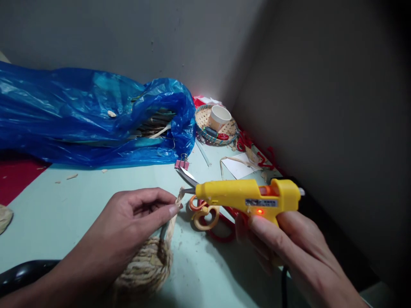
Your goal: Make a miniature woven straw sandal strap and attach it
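Observation:
My left hand (144, 214) pinches a pale braided fibre strip (171, 226) near its upper end, between thumb and fingers. The strip runs down to a woven basket-like piece (144, 265) of twisted natural fibre, partly hidden under my left wrist. Wrapped around the handle of a yellow hot glue gun (231, 191) is my right hand (282, 239). A small light glows orange-red on the gun's side. Its nozzle points left and meets the strip's tip, or nearly so. Behind and below the gun lie scissors (205, 218) with pale orange handles and another pair with red handles (224, 235).
A large blue plastic bag (96, 115) of plant stalks lies along the back left. Near the wall stands a shallow woven basket (202, 117) holding a paper cup (220, 117). A pink binder clip (182, 163), white paper (239, 166) and red scraps (266, 160) lie about.

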The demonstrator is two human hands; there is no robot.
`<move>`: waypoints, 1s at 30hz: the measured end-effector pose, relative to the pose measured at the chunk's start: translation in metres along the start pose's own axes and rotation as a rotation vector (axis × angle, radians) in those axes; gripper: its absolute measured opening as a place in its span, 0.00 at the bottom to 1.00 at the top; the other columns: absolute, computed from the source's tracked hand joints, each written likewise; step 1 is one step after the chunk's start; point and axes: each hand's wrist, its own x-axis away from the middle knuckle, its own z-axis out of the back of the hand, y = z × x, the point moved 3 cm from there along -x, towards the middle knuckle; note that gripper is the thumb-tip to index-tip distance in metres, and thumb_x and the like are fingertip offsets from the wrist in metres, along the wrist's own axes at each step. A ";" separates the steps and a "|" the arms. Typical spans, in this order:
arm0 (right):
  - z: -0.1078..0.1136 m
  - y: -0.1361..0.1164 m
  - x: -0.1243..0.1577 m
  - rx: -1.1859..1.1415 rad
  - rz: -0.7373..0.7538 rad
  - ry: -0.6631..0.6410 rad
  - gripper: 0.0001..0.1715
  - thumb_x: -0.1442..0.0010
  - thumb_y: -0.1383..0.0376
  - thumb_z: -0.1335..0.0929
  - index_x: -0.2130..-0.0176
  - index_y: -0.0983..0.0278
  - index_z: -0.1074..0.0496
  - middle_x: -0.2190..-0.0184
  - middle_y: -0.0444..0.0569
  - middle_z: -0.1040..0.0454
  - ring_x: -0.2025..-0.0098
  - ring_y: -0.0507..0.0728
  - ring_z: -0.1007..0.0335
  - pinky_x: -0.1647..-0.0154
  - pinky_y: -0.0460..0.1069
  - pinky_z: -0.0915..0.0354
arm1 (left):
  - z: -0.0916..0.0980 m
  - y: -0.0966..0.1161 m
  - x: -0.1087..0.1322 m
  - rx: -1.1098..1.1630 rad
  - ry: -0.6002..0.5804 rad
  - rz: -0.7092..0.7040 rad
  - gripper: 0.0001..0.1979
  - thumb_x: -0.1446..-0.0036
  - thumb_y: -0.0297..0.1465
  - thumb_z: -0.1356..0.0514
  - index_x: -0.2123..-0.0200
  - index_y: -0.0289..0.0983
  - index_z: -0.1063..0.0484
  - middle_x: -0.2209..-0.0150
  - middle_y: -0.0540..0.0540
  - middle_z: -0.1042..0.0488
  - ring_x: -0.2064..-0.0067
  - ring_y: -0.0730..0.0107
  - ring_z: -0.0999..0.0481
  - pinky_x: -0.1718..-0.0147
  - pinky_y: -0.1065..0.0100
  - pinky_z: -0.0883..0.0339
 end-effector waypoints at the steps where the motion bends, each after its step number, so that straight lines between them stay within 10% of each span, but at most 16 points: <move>1: -0.001 0.001 0.000 -0.026 -0.077 -0.029 0.20 0.30 0.54 0.36 0.70 0.59 0.24 0.80 0.44 0.32 0.80 0.51 0.35 0.84 0.42 0.35 | 0.000 0.000 -0.001 -0.015 0.005 -0.017 0.14 0.53 0.46 0.32 0.71 0.43 0.19 0.68 0.49 0.19 0.65 0.62 0.25 0.68 0.68 0.35; 5: -0.003 -0.001 0.002 0.030 -0.271 -0.001 0.27 0.33 0.47 0.36 0.76 0.60 0.28 0.78 0.45 0.32 0.77 0.52 0.36 0.81 0.42 0.34 | -0.001 0.002 -0.004 -0.030 0.004 -0.068 0.13 0.54 0.46 0.33 0.73 0.42 0.19 0.71 0.50 0.21 0.68 0.63 0.26 0.70 0.68 0.35; 23: -0.007 -0.023 -0.007 0.101 0.146 0.033 0.23 0.30 0.49 0.40 0.60 0.58 0.22 0.70 0.49 0.21 0.72 0.57 0.26 0.69 0.49 0.27 | 0.000 0.002 -0.004 0.022 0.054 -0.090 0.12 0.59 0.45 0.31 0.75 0.44 0.18 0.71 0.49 0.17 0.67 0.61 0.21 0.69 0.69 0.30; 30: -0.003 0.001 -0.011 -0.531 -0.298 0.055 0.23 0.35 0.50 0.33 0.74 0.63 0.29 0.82 0.43 0.32 0.84 0.48 0.41 0.85 0.43 0.47 | 0.002 -0.006 -0.008 -0.018 0.033 -0.058 0.14 0.55 0.48 0.31 0.72 0.45 0.18 0.69 0.50 0.18 0.62 0.59 0.21 0.66 0.70 0.30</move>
